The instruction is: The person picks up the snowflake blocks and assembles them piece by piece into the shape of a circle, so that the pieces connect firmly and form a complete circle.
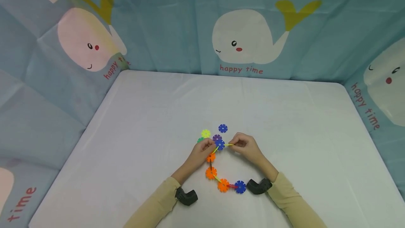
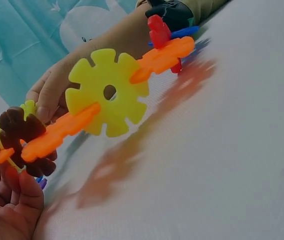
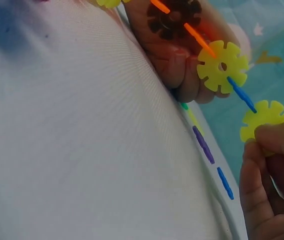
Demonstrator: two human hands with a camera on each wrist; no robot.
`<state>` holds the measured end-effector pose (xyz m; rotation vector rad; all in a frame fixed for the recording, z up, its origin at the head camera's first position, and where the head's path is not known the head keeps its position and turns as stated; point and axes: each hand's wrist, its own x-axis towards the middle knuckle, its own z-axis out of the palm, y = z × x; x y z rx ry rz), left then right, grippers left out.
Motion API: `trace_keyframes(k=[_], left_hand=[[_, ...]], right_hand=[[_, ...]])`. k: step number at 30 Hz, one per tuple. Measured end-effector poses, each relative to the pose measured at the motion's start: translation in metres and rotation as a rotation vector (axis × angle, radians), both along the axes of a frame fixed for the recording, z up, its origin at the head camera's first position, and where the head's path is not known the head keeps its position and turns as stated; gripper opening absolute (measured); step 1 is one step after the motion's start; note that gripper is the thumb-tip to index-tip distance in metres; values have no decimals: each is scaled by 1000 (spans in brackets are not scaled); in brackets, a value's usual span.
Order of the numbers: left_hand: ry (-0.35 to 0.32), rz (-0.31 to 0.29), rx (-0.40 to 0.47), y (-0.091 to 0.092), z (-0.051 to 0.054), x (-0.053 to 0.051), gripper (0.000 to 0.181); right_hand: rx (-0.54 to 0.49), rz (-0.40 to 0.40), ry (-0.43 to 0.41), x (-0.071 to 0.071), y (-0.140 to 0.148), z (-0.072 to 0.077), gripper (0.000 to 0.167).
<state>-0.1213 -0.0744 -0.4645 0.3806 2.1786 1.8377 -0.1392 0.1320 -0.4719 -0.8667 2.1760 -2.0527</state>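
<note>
A chain of slotted plastic snowflake discs (image 1: 211,173) curves across the white table, its blue, red, orange, yellow and brown pieces joined edge to edge. My left hand (image 1: 204,149) grips the chain near its upper end, around an orange and a yellow disc; its fingers partly cover the exact hold. Between the two hands, a blue disc (image 1: 219,145) faces up. On the right, my right hand (image 1: 248,147) pinches the yellow end disc (image 3: 259,119), which is slotted onto the blue one. The lower end of the chain, a blue disc (image 1: 240,187), lies near the right wrist.
Just beyond the hands lie loose discs: a blue one (image 1: 223,128), a yellow one (image 1: 205,133), a purple one (image 1: 217,138) and a partly hidden green one (image 1: 200,139). Black wrist cameras (image 1: 186,197) sit on both wrists. A whale-print curtain (image 1: 177,27) surrounds the table.
</note>
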Motion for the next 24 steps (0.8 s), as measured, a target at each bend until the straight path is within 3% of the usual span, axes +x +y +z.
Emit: trace_keyframes(k=[6,13,18,21,24], left_hand=[[33,-49,11,-1,1,0,11],[28,-86,16,-2,2,-2,12],[43,-91,6,-1,2,-2,13],[59,-93,-10,-1,2,-1,14],[61,-85,-11,0,2,-1,15]], right_hand=[[-3,24,18,0,-1,-1,9],[19,39,116,-2,0,-2,13],[30,56,126,-3,-2,-13,12],[119,50,141,-4,-6,-23,11],[306,8,196,-4,-9,-30,32]])
